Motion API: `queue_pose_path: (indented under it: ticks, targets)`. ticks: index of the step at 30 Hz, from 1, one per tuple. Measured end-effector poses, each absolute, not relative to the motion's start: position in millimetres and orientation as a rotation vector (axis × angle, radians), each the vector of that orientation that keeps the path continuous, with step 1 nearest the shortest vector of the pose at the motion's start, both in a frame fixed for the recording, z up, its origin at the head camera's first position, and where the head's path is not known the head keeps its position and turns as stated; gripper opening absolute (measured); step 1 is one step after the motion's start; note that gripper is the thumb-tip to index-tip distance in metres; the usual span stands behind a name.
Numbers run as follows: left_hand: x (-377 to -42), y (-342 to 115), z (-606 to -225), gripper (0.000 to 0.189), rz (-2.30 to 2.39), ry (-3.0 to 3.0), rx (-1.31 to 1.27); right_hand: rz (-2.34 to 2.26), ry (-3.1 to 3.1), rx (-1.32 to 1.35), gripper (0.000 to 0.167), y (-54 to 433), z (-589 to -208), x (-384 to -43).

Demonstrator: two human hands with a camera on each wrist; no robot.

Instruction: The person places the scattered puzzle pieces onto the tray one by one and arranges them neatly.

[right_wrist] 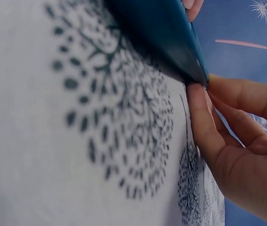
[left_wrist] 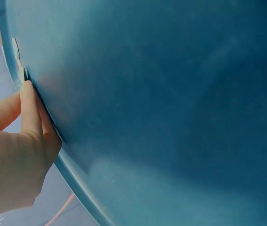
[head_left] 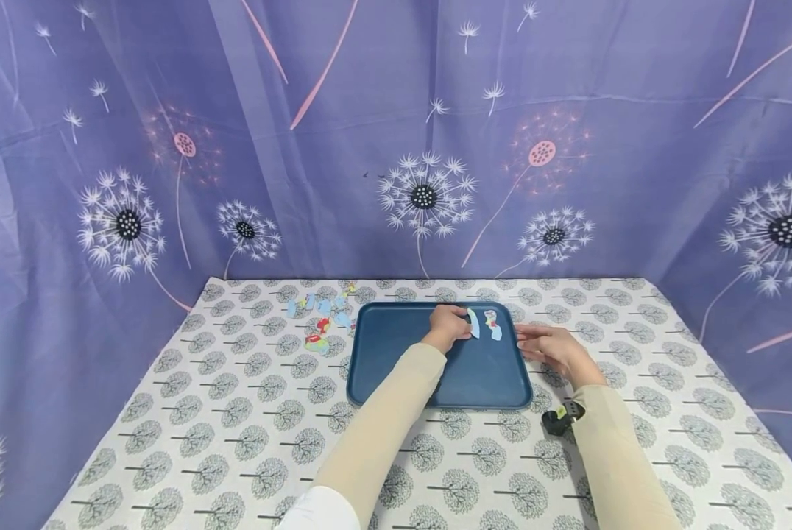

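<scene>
A dark blue tray point(head_left: 396, 383) lies on the table. Over its far right part my left hand point(head_left: 450, 326) pinches a slim, pale blue and white flat puzzle piece point(head_left: 474, 324) between thumb and fingers. In the left wrist view that hand point(left_wrist: 18, 155) is close to the tray's surface, and the piece shows only as a thin edge. Right of it on the tray lie joined or touching pieces point(head_left: 493, 326), pale blue with some red. My right hand point(head_left: 555, 350) holds the tray's right rim; the right wrist view shows its thumb and fingertips point(right_wrist: 198, 94) at that rim.
Several loose pale blue, red and yellow pieces point(head_left: 324, 305) are scattered left of the tray. A tree-patterned cloth point(head_left: 237, 412) covers the table. Behind hangs a purple dandelion curtain point(head_left: 330, 184). A black device point(head_left: 561, 418) is strapped at the right wrist.
</scene>
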State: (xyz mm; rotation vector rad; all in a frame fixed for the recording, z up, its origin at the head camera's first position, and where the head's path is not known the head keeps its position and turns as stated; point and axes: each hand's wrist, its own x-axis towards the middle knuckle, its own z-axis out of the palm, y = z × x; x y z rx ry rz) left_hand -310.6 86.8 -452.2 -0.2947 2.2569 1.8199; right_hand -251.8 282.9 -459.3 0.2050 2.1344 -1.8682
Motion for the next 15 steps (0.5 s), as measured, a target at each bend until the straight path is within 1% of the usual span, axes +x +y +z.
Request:
queue_pose_path:
  ticks: [8, 15]
  targets:
    - [-313.3, 84.2, -448.8, 0.039, 1.829, 2.228, -0.339, -1.881, 2.139, 0.213, 0.059, 279.4, -456.7, -254.9]
    - [-305.0, 72.1, -439.2, 0.036, 1.865, 2.186, -0.218, -1.902, 2.123, 0.22, 0.06, 282.4, -459.8, -252.7]
